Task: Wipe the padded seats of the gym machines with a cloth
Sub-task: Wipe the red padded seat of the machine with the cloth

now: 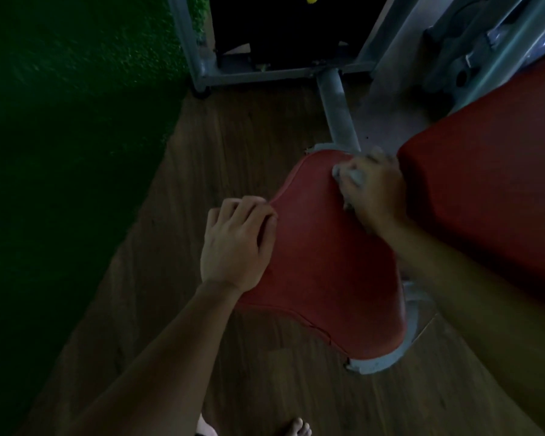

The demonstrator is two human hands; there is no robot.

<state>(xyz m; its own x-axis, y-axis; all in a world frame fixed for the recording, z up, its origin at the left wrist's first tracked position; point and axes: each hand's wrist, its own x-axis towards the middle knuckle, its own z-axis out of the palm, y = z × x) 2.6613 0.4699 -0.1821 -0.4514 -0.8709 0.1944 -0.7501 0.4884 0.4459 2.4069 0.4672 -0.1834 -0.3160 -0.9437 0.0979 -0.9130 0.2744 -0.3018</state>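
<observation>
— Grey cloth [350, 177], bunched up: the fingers [378, 167] of my right hand [375, 196] are curled round it, pressing it on the far end of the seat [321, 272], just short of the post [337, 114].
— And your left hand [233, 247]?
— Its fingers [249, 207] hook over the seat's left edge, thumb on top, bracing it.
— Which step is that?
— Wiping, I'd say, at the seat's narrow far tip. Most of the red padding lies nearer me than the cloth.
— Next?
— I judge it calls for a firm pull of the cloth toward the seat's near, wide end, in overlapping passes, with the left hand shifting clear. The bigger pad [491, 190] right of the seat looks due afterwards.
</observation>
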